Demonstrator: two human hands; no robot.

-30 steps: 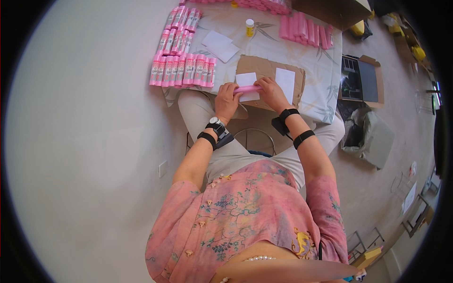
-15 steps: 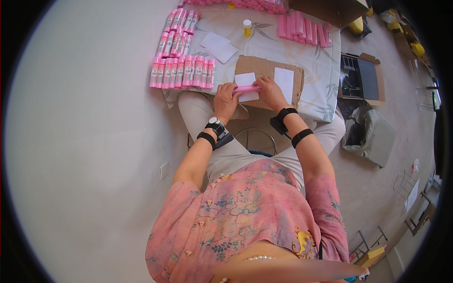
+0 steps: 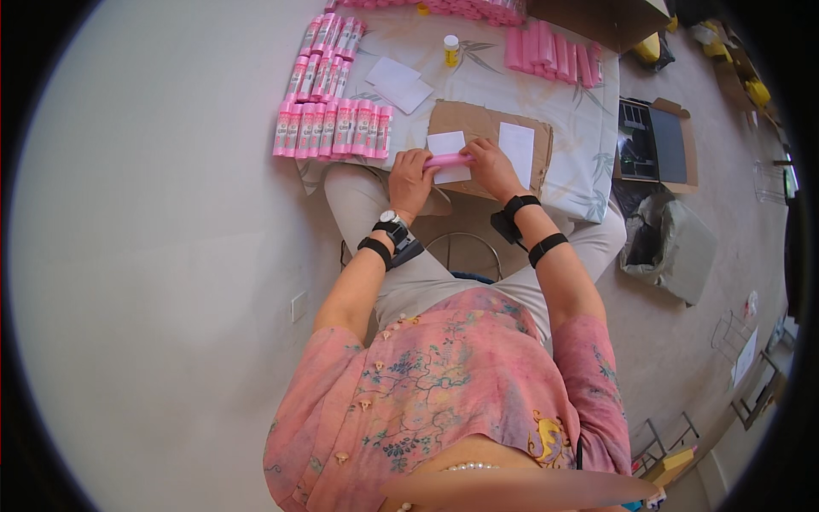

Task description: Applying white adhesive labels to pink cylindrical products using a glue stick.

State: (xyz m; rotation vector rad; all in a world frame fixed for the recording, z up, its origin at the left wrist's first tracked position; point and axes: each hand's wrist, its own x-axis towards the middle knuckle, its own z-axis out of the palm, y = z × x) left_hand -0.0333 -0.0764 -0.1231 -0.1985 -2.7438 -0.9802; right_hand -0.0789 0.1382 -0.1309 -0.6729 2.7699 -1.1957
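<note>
Between my hands is a smooth pink roll (image 3: 447, 160), held level just above the table's front edge. The fingers of my left hand (image 3: 410, 183) are closed round its left end, and those of my right hand (image 3: 493, 169) pinch the right end. Behind and below the roll lies a white paper slip (image 3: 445, 143), partly covered by it, on a brown cardboard sheet (image 3: 480, 119). A second white slip (image 3: 517, 147) rests on the cardboard beside my right hand.
Rows of pink rolls with printed wraps (image 3: 328, 130) stand at the table's left. Plain pink rolls (image 3: 553, 56) lie at the far right, near a cardboard box (image 3: 601, 21). White papers (image 3: 399, 84) and a yellow bottle (image 3: 450, 53) sit between. A grey lined bin (image 3: 678, 247) stands right of my knee.
Both hands keep their hold on the pink roll in nearly the same place. The whole view has shifted very slightly.
</note>
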